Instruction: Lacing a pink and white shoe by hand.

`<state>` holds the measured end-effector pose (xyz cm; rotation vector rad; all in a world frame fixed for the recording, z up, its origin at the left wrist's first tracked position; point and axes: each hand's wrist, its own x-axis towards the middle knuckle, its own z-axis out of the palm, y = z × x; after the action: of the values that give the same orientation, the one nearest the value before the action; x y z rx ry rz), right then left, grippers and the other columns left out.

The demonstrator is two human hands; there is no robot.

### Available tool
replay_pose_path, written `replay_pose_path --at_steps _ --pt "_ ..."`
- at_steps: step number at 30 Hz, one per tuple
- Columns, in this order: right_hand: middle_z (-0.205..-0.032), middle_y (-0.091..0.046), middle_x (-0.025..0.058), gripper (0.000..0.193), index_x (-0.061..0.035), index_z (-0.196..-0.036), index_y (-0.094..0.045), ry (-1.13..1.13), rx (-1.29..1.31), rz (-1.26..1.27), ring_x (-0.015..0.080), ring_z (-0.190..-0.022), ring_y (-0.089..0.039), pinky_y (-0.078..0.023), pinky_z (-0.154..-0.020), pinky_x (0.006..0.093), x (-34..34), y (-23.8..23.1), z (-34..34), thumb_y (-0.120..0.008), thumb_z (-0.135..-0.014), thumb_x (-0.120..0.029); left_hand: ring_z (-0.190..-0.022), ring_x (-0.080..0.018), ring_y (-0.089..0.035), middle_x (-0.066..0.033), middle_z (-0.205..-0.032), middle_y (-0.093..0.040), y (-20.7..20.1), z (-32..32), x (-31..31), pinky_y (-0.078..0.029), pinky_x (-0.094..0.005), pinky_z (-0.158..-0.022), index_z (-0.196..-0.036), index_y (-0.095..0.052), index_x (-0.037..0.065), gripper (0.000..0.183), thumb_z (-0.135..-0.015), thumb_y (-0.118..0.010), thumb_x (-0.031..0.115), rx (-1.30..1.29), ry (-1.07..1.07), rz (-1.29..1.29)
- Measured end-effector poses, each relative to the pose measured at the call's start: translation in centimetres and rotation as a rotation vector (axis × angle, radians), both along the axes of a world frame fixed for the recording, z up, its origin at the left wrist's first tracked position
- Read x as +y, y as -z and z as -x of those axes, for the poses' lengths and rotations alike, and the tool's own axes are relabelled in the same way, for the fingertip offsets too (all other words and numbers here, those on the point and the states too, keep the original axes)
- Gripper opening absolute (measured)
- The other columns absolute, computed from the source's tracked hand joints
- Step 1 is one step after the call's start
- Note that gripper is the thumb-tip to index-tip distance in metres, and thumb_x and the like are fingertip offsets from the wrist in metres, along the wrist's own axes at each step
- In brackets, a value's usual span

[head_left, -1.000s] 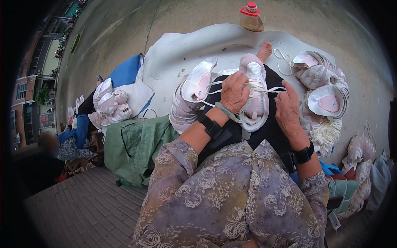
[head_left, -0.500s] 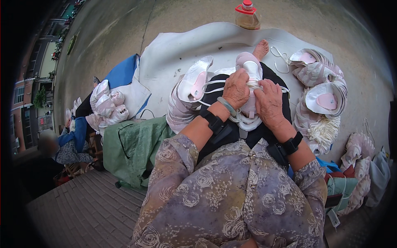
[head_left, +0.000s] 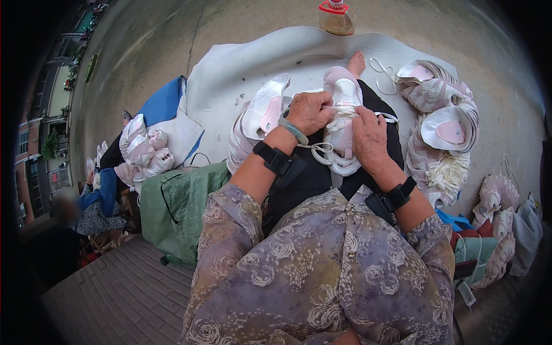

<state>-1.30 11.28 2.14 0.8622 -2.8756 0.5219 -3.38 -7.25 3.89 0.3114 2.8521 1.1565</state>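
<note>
A pink and white shoe upper point(head_left: 344, 92) lies across my lap with its toe pointing away from me. White shoelace point(head_left: 322, 150) crosses its front and hangs in loops around the near end. On the left side of the upper, my left hand point(head_left: 310, 113) has its fingers closed in a pinch on the lace, which runs taut across to the other side. My right hand point(head_left: 371, 137) rests against the upper's right edge, fingers bent and closed at the lacing; its fingertips are partly hidden. A lace end shows beyond its knuckles.
Nested shoe uppers point(head_left: 270, 109) stand left of my lap, with more stacked uppers point(head_left: 448, 129) and a bundle of white laces point(head_left: 447, 175) at right. A white sheet point(head_left: 224, 75) covers the ground. A green sack point(head_left: 178, 207) and another person point(head_left: 100, 201) are at left; a bottle point(head_left: 338, 22) stands ahead.
My left hand has drawn left from the middle of the upper, stretching the lace. More of the upper's front now shows. My right hand stays at the right edge.
</note>
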Motion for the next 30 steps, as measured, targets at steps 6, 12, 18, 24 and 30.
replay_pose_path --at_steps 6,12,18,24,30 --pt "-0.114 -0.044 0.0164 0.024 0.0012 -0.090 -0.055 -0.035 0.002 -0.154 0.0303 -0.112 -0.040 -0.026 -0.091 0.0588 -0.5 -1.8 0.3 -0.054 -0.069 -0.010 -0.057 -0.0052 -0.047 0.0022 -0.065 -0.054 -1.8 0.8 -2.8 -0.043 -0.0196 -0.055 -0.083 -0.061 0.003 0.009 -0.078 -0.060 0.010 -0.323 -0.132 -0.480" --pt "-0.110 -0.046 0.0171 0.021 0.0027 -0.086 -0.057 -0.136 0.163 -0.422 0.0322 -0.113 -0.039 -0.021 -0.093 0.0611 0.7 -4.1 0.7 -0.053 -0.071 -0.011 -0.063 -0.0067 -0.053 -0.0028 -0.077 -0.058 -3.7 0.9 -6.1 -0.045 -0.0204 -0.059 -0.091 -0.059 0.001 0.015 -0.080 -0.060 0.012 -0.375 -0.086 -0.903" --pt "-0.091 -0.048 0.0136 0.016 -0.0015 -0.086 -0.053 -0.056 -0.115 -0.422 0.0292 -0.095 -0.047 -0.031 -0.089 0.0522 8.8 -3.8 0.9 -0.053 -0.071 -0.004 -0.063 -0.0073 -0.053 -0.0031 -0.078 -0.059 -4.5 0.2 -7.3 -0.046 -0.0223 -0.063 -0.091 -0.059 0.001 0.014 -0.079 -0.060 0.009 -0.276 -0.219 -1.171" --pt "-0.077 -0.047 0.0104 0.026 -0.0066 -0.100 -0.048 0.098 -0.264 0.241 0.0281 -0.070 -0.051 -0.043 -0.063 0.0359 6.4 -0.8 1.1 -0.057 -0.077 -0.013 -0.059 -0.0081 -0.052 -0.0035 -0.075 -0.058 -2.4 -0.3 -9.2 -0.048 -0.0246 -0.067 -0.089 -0.057 0.000 0.011 -0.079 -0.057 0.005 -0.230 -0.320 -1.300" --pt "-0.083 -0.048 0.0068 0.027 -0.0084 -0.096 -0.055 0.030 -0.088 0.200 0.0235 -0.081 -0.049 -0.038 -0.066 0.0349 3.1 -1.8 1.7 -0.062 -0.071 -0.016 -0.058 -0.0120 -0.053 -0.0042 -0.063 -0.053 -3.9 0.0 -8.5 -0.046 -0.0326 -0.079 -0.088 -0.054 -0.001 0.010 -0.082 -0.052 0.006 -0.187 -0.388 -1.262"
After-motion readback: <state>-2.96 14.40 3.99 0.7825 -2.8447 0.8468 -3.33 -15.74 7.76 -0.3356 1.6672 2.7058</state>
